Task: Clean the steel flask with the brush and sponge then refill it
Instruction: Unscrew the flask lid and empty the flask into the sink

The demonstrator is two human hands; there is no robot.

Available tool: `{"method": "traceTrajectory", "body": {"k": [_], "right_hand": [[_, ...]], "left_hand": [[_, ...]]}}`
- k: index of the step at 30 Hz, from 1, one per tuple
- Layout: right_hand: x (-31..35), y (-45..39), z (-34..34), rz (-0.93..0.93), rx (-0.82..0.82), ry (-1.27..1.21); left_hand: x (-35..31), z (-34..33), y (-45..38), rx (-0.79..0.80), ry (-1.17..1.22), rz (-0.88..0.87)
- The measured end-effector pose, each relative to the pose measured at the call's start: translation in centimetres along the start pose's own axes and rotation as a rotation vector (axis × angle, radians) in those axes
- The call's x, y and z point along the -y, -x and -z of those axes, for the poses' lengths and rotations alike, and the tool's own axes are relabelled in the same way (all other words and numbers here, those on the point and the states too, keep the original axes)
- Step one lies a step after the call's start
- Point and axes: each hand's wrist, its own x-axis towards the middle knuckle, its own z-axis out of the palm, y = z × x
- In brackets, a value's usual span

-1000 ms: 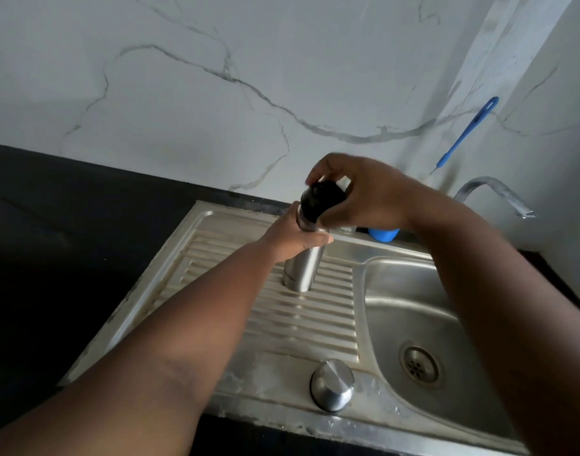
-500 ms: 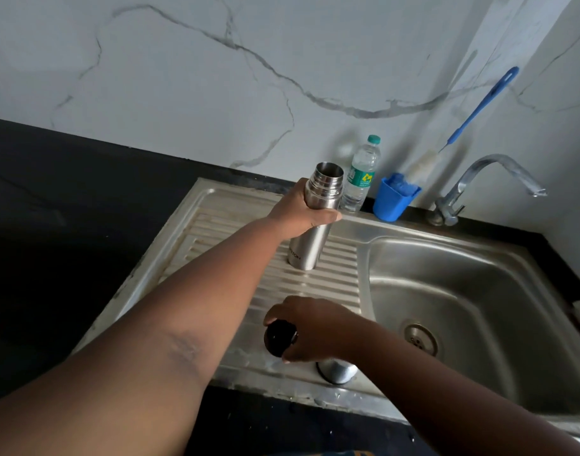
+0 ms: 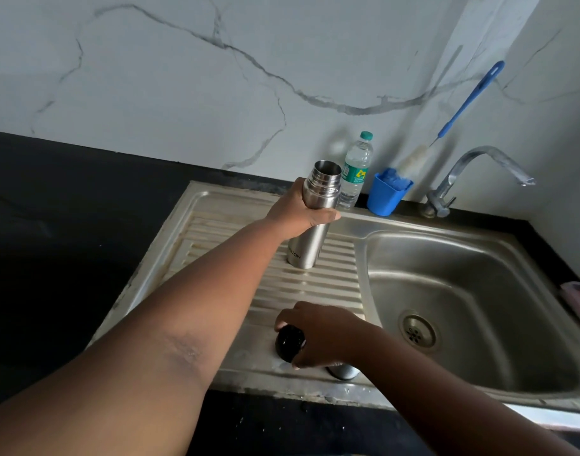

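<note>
Gripping the open steel flask [image 3: 310,222] upright on the drainboard [image 3: 216,225], the left hand [image 3: 298,213] extends forward; the right hand [image 3: 321,334] holds the black stopper [image 3: 289,342] near the sink's front edge.

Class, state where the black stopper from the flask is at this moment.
The black stopper is gripped in the right hand, low over the front edge of the draining board, nearer the viewer than the flask.

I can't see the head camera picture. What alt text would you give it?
A person's left hand grips an open steel flask standing on a sink drainboard, while the right hand holds its black stopper low near the front edge. A water bottle and blue brush wait behind.
</note>
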Motion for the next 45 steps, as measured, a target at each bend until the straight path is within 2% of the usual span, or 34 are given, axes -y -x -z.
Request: {"method": "traceTrajectory", "body": {"k": [5, 12, 17, 22, 29, 34, 38, 45], "right_hand": [[-0.1, 0.6, -0.2, -0.037, -0.013, -0.084], [-2.4, 2.5, 2.0, -0.148, -0.160, -0.175], [-6.1, 4.5, 3.0, -0.266, -0.290, -0.245], [-10.4, 6.4, 3.2, -0.313, -0.342, -0.303], [-18.9, 9.1, 1.9, -0.299, -0.339, -0.332], [-26.8, 11.8, 0.0, -0.326, -0.335, -0.241], [-32.3, 14.3, -1.1, -0.340, -0.321, -0.030], [-38.1, 16.3, -2.6, -0.333, -0.371, 0.068]], "left_hand": [[0.4, -0.2, 0.3, 0.015, 0.028, 0.012], [1.6, -1.9, 1.2, -0.052, 0.161, 0.066], [0.2, -2.7, 2.0, -0.171, 0.152, 0.058], [-1.1, -4.4, 3.0, -0.299, 0.101, 0.050], [-6.4, -10.9, 3.0, -0.332, -0.017, -0.062], [-9.4, -18.4, 3.1, -0.319, -0.036, -0.096], [-10.3, -23.2, 3.6, -0.244, -0.158, -0.093], [-10.4, -28.1, 4.2, -0.024, -0.663, -0.091]]}}
